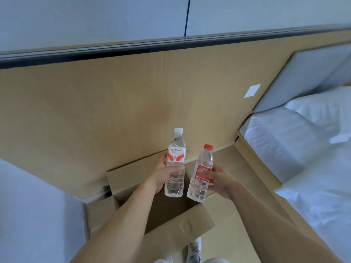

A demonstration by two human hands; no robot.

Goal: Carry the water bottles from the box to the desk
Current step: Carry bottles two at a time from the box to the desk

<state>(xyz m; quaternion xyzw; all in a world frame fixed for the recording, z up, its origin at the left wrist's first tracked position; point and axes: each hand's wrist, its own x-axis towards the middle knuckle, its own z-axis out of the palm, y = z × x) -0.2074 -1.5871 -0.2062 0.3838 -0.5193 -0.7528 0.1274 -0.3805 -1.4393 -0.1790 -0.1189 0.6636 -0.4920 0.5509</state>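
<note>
Head view: left hand (163,174) and right hand (218,180) are each gripping a bottle above the box (131,179); one-handed holds are risking a slip.

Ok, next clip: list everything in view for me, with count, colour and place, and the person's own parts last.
white-capped bottle: one, clear with a red and white label, held upright above the box
red-capped bottle: one, clear with a red label, held slightly tilted, right of the other
cardboard box: one, brown, flaps open, on the floor below the bottles
wood panel: one, tan, behind the box
bed: one, white bedding, at right
pillow: one, white, at the head of the bed
shoe: one, white, bottom edge
left hand: grips the white-capped bottle
right hand: grips the red-capped bottle
</note>
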